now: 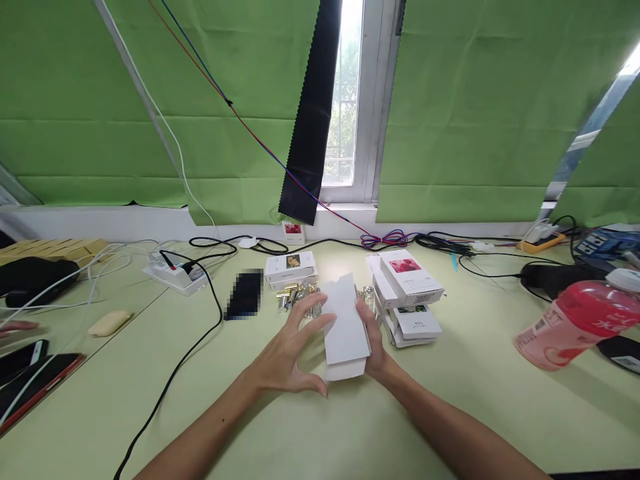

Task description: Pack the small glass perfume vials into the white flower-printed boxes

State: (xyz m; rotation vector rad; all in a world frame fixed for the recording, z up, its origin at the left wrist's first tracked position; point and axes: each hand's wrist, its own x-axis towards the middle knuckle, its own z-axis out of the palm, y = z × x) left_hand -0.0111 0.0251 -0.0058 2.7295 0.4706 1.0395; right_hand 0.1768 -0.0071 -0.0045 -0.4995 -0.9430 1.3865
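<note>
Both my hands hold a flat white carton [346,328] above the pale green table [450,413]. My right hand [373,340] grips its right edge, with the fingers hidden behind it. My left hand [293,350] has its fingers spread, their tips touching the carton's left side. Just behind the carton lies a heap of small gold and silver bottles [296,295]. A stack of white boxes [407,297] with a pink picture on top stands to the right. Another white box [290,268] lies behind the bottles.
A black cable [200,340] runs across the table at left from a white power strip [173,273]. Phones [30,373] lie at the far left beside another person's fingertips [17,327]. A pink bottle [575,323] lies at right. Cables crowd the back edge.
</note>
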